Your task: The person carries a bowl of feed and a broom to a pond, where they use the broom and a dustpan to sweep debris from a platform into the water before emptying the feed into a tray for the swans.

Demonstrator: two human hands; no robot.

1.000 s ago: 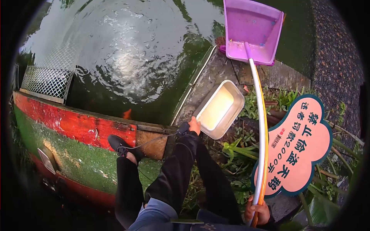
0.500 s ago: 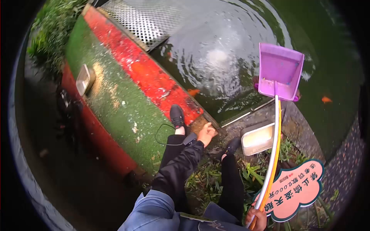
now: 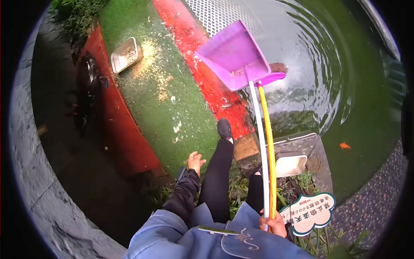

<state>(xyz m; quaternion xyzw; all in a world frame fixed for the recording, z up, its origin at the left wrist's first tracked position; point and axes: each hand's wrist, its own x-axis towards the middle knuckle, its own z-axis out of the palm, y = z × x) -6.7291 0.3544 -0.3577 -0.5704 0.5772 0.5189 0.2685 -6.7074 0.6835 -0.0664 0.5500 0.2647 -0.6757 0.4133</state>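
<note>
Wrapped around two long handles, one white and one yellow, is my right hand, low in front of my body. At the far end of the white handle is a purple dustpan, held in the air over the red strip. Behind it shows the broom, a purple head with brown bristles on the yellow handle. My left hand is empty, its fingers apart, above the edge of the green turf. One of my shoes is on the platform near its red strip.
A tray of feed stands on the turf beside spilled grains. Pond water with an orange fish lies right. Another tray and a lettered sign are near my right side. Dark birds are left of the platform.
The dustpan and broom have swung left, from over the pond to over the red strip. My left hand has moved left, away from the platform's corner. My view has shifted.
</note>
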